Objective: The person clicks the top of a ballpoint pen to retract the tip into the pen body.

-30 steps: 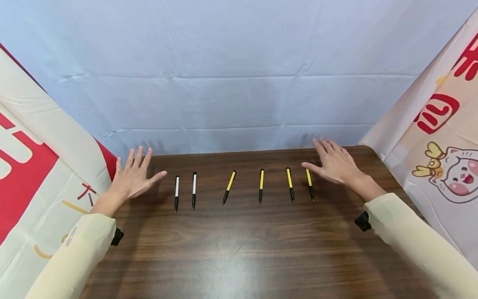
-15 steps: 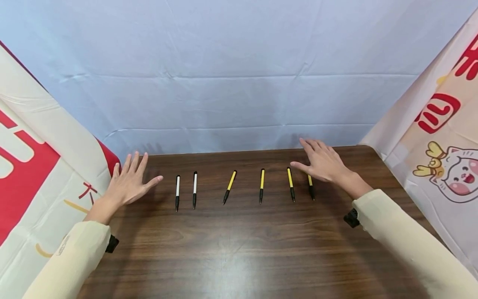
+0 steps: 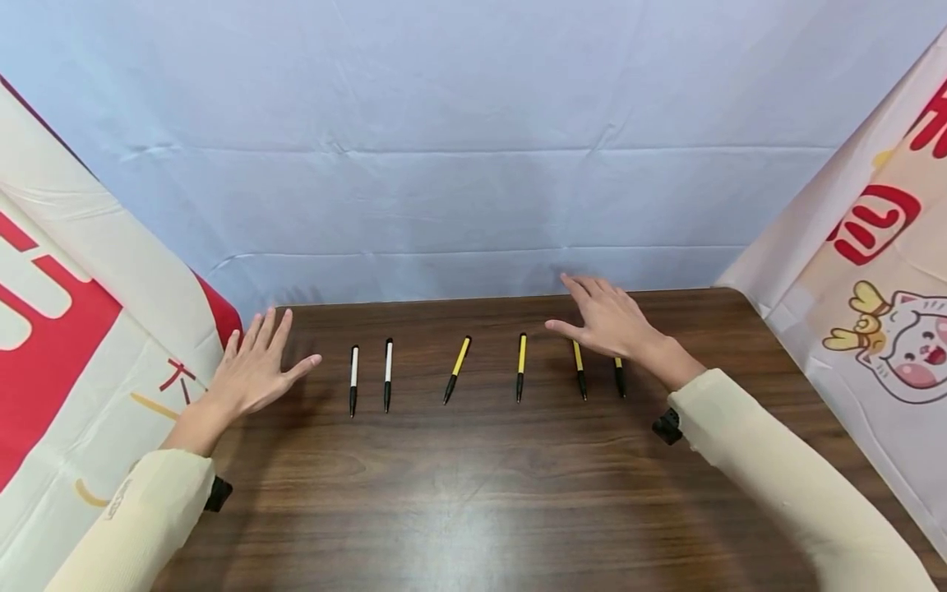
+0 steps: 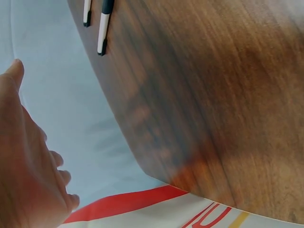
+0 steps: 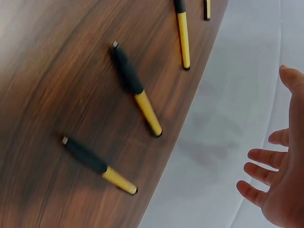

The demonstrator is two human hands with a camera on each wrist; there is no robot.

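Observation:
Two white pens with black grips, a left one [image 3: 353, 374] and a right one [image 3: 388, 370], lie side by side on the brown wooden table [image 3: 414, 477]. Several yellow pens with black grips continue the row rightward, among them a slanted one [image 3: 459, 366] and an upright-lying one [image 3: 521, 362]. My left hand [image 3: 255, 370], fingers spread and holding nothing, hovers left of the white pens. Over the two rightmost yellow pens my right hand [image 3: 610, 325] hovers with straight fingers, hiding their top ends in the head view. Both pens [image 5: 137, 92] [image 5: 102, 166] show fully in the right wrist view.
A pale blue cloth [image 3: 459, 189] hangs behind the table's far edge. Printed cloths flank the table, a red and white one [image 3: 59, 329] at left and one with a cartoon cat [image 3: 910, 345] at right.
My right hand has moved left, from beside the rightmost yellow pen to above the two rightmost ones. The left hand has shifted slightly down and left. The pens lie as before.

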